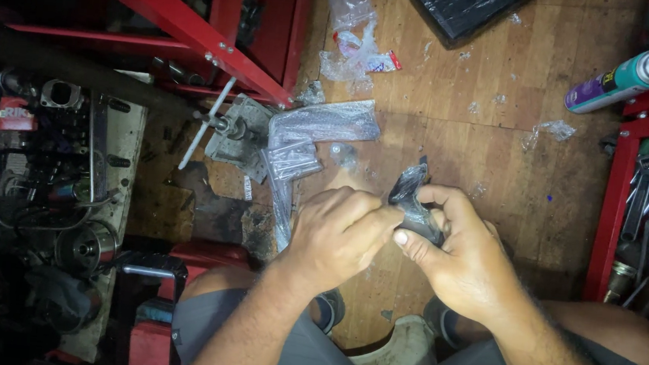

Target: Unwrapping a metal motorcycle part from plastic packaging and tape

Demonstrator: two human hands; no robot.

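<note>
While pinching a small dark part wrapped in clear plastic (415,207) over the wooden floor (496,128), left hand (335,235) curled shut on its near edge, right hand (456,255) clamped around it, thumb on top. Beyond, torn plastic wrapping (321,131) beside a metal bracket (235,138); far right, spray can (620,80) against red tool tray (615,210).

spray can (624,80) right, plastic bags (321,138) left
</note>
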